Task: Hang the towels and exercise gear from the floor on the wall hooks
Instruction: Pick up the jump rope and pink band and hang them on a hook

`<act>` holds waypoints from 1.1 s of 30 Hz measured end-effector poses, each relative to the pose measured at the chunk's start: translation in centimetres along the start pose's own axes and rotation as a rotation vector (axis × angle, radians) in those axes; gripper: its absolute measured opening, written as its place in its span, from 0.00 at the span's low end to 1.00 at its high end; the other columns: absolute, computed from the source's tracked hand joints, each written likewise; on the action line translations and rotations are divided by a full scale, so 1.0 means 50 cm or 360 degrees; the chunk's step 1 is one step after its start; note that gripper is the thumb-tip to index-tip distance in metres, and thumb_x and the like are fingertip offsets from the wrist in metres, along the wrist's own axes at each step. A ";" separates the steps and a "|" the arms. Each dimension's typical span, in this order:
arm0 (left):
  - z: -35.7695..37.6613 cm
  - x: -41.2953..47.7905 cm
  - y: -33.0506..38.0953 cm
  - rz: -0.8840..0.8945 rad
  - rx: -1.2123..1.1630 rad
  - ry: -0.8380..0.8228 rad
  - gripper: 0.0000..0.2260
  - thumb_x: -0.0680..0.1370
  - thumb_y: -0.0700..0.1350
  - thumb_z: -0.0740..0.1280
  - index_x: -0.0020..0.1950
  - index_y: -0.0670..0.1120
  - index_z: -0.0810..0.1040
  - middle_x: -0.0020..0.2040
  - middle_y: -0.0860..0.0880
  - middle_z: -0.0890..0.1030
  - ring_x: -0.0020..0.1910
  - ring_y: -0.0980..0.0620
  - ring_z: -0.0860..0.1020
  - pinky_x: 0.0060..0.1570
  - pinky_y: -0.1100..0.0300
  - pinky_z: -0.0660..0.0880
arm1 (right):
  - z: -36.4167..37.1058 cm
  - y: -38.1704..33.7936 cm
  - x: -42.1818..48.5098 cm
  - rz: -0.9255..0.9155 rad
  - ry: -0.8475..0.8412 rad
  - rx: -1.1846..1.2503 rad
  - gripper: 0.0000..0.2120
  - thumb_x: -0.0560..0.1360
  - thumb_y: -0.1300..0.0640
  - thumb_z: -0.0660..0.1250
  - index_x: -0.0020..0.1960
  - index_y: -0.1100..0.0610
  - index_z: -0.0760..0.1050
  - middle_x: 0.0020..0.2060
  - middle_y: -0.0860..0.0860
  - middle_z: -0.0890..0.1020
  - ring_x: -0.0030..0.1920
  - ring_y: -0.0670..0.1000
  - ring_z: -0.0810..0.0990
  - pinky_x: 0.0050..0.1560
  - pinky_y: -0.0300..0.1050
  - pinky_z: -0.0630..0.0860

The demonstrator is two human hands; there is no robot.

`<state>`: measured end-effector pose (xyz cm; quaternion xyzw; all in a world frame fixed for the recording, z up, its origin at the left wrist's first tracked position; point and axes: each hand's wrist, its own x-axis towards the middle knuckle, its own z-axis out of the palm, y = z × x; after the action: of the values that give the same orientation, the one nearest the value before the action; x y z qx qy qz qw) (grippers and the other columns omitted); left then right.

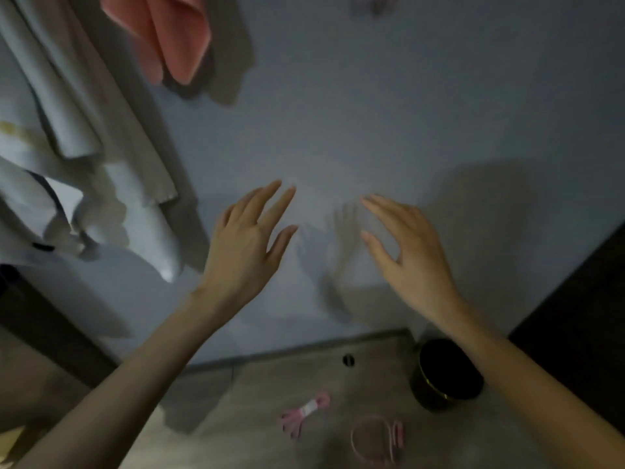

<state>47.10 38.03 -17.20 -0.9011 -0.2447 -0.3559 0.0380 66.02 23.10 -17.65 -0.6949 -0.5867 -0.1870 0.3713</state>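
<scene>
A pink towel point(169, 35) hangs on the wall at the top left. Beside it, further left, hangs a pale grey-white towel point(84, 157). My left hand point(247, 242) and my right hand point(406, 252) are raised in front of the bare wall with fingers straight and spread, holding nothing. On the floor below lie a bundled pink band point(304, 412) and a coiled pink jump rope point(378, 438) with its pink handles side by side. A blurred pink thing point(373, 1) shows on the wall at the top edge.
A black round container point(443, 374) stands on the floor by the wall at the right. A small dark round object point(348, 360) lies near the skirting. Dark furniture point(575, 316) flanks the right side, and a dark edge point(40, 316) sits at the lower left.
</scene>
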 end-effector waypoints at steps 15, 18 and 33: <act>0.352 -0.292 0.037 -0.0180 -0.0431 -0.0891 0.22 0.79 0.48 0.62 0.73 0.51 0.65 0.71 0.47 0.71 0.68 0.46 0.70 0.64 0.49 0.67 | 0.208 0.123 -0.431 0.0894 -0.0545 0.0185 0.17 0.75 0.56 0.58 0.62 0.57 0.76 0.59 0.54 0.79 0.61 0.51 0.74 0.66 0.41 0.63; 0.441 -0.319 0.079 -0.0232 -0.0494 -0.1076 0.21 0.79 0.49 0.61 0.73 0.50 0.66 0.70 0.47 0.71 0.67 0.45 0.71 0.65 0.47 0.68 | 0.226 0.198 -0.500 0.1124 -0.0676 0.0176 0.16 0.74 0.60 0.63 0.61 0.58 0.76 0.59 0.55 0.79 0.60 0.55 0.75 0.60 0.34 0.63; 0.958 -0.658 0.189 -0.0535 -0.0680 -0.1516 0.21 0.79 0.47 0.63 0.72 0.51 0.66 0.70 0.46 0.72 0.63 0.47 0.75 0.61 0.52 0.71 | 0.483 0.534 -0.937 0.1755 -0.1254 0.0181 0.26 0.73 0.63 0.68 0.70 0.58 0.66 0.62 0.57 0.77 0.62 0.57 0.75 0.58 0.46 0.72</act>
<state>60.71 27.74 -73.54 -0.8987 -0.2978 0.0485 -0.3181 75.91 8.21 -73.97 -0.8881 -0.2469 0.3278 0.2069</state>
